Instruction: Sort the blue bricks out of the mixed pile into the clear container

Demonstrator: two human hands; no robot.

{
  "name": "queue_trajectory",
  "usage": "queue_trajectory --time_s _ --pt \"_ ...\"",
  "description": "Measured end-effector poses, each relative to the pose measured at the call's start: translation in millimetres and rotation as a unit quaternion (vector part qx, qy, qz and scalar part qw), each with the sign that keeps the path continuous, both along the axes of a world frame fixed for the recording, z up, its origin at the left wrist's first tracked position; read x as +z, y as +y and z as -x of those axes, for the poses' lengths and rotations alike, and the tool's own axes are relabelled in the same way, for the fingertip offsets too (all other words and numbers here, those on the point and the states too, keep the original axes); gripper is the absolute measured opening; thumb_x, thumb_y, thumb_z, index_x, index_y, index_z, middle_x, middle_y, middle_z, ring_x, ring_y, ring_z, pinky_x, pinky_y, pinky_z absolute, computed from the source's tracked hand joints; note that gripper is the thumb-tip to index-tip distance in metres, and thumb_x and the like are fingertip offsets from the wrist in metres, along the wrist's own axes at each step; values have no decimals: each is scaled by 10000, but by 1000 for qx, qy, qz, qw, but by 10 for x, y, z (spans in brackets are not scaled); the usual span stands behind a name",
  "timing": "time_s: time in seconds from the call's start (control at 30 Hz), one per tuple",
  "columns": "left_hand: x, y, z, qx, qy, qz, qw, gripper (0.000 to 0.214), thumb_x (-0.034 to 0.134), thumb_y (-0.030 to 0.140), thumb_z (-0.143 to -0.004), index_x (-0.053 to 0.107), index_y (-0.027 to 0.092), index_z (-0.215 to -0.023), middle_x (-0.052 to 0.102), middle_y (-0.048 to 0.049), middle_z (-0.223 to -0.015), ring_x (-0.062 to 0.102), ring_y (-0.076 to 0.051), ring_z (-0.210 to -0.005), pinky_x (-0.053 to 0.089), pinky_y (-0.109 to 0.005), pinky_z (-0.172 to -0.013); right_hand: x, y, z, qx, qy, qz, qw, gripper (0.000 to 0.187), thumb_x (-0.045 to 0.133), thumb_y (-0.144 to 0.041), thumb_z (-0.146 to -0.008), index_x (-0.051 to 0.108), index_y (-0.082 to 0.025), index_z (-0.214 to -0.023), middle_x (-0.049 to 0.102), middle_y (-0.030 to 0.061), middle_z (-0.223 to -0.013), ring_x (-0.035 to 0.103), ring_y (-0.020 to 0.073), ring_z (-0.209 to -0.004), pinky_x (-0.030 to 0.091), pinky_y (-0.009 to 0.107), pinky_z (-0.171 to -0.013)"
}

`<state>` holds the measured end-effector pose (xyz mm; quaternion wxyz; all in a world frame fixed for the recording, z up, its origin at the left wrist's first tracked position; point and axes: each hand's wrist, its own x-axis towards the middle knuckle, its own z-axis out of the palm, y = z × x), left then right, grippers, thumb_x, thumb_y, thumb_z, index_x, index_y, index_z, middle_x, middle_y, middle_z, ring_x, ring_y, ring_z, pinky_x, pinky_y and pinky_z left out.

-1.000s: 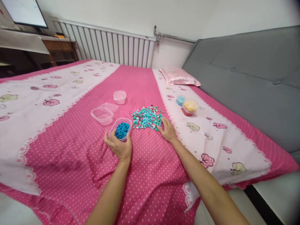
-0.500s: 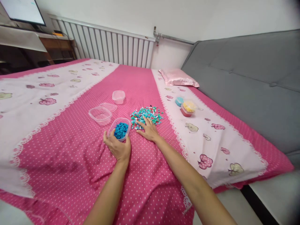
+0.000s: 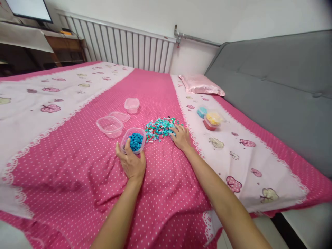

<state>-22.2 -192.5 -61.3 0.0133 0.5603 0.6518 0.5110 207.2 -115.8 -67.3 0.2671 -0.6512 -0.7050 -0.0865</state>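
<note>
My left hand (image 3: 132, 165) grips the near side of a clear plastic tub (image 3: 142, 134), its fingers and thumb around the wall. Small blue pieces (image 3: 136, 141) lie inside that tub. Just right of it, a loose pile of small mixed pieces (image 3: 158, 128), mostly teal, green, red and white, is spread on the pink bedspread (image 3: 160, 173). At the pile's right edge rests my right hand (image 3: 181, 137), fingers apart and slightly bent, the tips among the outer pieces. No piece shows in its grasp.
Left of the pile lie a clear tub (image 3: 110, 126), a lid (image 3: 121, 117) and a smaller tub (image 3: 132, 104). To the right stand a tub of light blue pieces (image 3: 201, 111) and stacked tubs of yellow and red (image 3: 212, 121). Beyond are a pillow (image 3: 201, 84) and a grey headboard (image 3: 275, 69).
My right hand has slid right, from the pile's near middle to its right edge. My left hand stays on the tub of blue pieces. The camera view has shifted slightly.
</note>
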Motion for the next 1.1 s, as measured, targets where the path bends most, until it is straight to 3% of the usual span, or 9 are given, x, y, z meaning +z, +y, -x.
queue_trajectory --time_s 0.23,0.43,0.47,0.53,0.63,0.73,0.87,0.97,1.1 --pt "26 -4 7 -2 -22 -24 999 769 675 293 -689 345 175 -1373 181 -201 -1434 273 -361 -1329 320 -498 -1050 -169 -269 -527 -36 113 10 993 364 386 -328 -907 631 -186 -1135 609 89 -1175 497 201 -1134 351 369 -1005" --pt "207 -118 -109 23 6 -101 995 791 699 318 -646 366 134 -1340 236 -201 -1406 223 -380 -1338 238 -539 -1075 -156 -245 -604 -34 203 -9 979 512 450 -424 -856 517 -93 -1241 556 158 -1239 492 234 -1161 360 388 -1018" --pt "278 -139 -184 8 24 -129 991 777 690 322 -651 367 141 -1334 249 -194 -1409 232 -372 -1337 234 -543 -1074 -126 -203 -581 -34 210 -4 977 546 455 -440 -851 487 -90 -1269 536 164 -1265 483 237 -1177 356 391 -1023" --pt "427 -143 -388 -104 84 -153 979 659 643 320 -702 407 150 -1294 340 -185 -1378 313 -333 -1311 282 -504 -1061 -41 -84 -524 -31 206 23 978 596 480 -436 -836 435 -84 -1315 489 170 -1322 445 241 -1227 332 383 -1045" --pt "560 -18 -743 -259 194 -51 945 467 548 290 -787 508 116 -1219 423 -191 -1361 392 -295 -1277 332 -422 -1048 136 178 -457 -63 174 113 976 682 569 -384 -785 377 -77 -1362 444 186 -1367 419 259 -1262 333 367 -1046" --pt "472 192 -1002 -266 255 77 926 571 537 315 -798 472 18 -1281 367 -246 -1417 297 -346 -1340 265 -438 -1088 338 478 -474 -107 149 211 960 612 595 -249 -761 433 -148 -1343 502 138 -1334 491 239 -1208 392 320 -990" --pt "163 344 -1094 -265 292 172 903 639 460 400 -853 387 35 -1372 317 -232 -1459 241 -341 -1369 231 -470 -1098 470 705 -615 -155 149 228 950 495 520 -76 -736 581 -193 -1214 623 105 -1189 595 225 -1075 451 303 -897" --pt "31 339 -1069 -278 307 188 891 598 389 417 -884 401 82 -1380 351 -207 -1449 253 -324 -1368 225 -479 -1099 370 678 -719 -166 161 205 951 410 482 -77 -765 652 -233 -1103 673 56 -1093 629 185 -999 464 276 -860" --pt "37 327 -1052 -290 306 192 886 596 410 395 -871 404 87 -1381 365 -206 -1441 256 -331 -1366 228 -495 -1097 174 614 -793 -101 187 171 962 277 575 -159 -765 694 -235 -1002 714 4 -903 655 136 -850 471 231 -811"
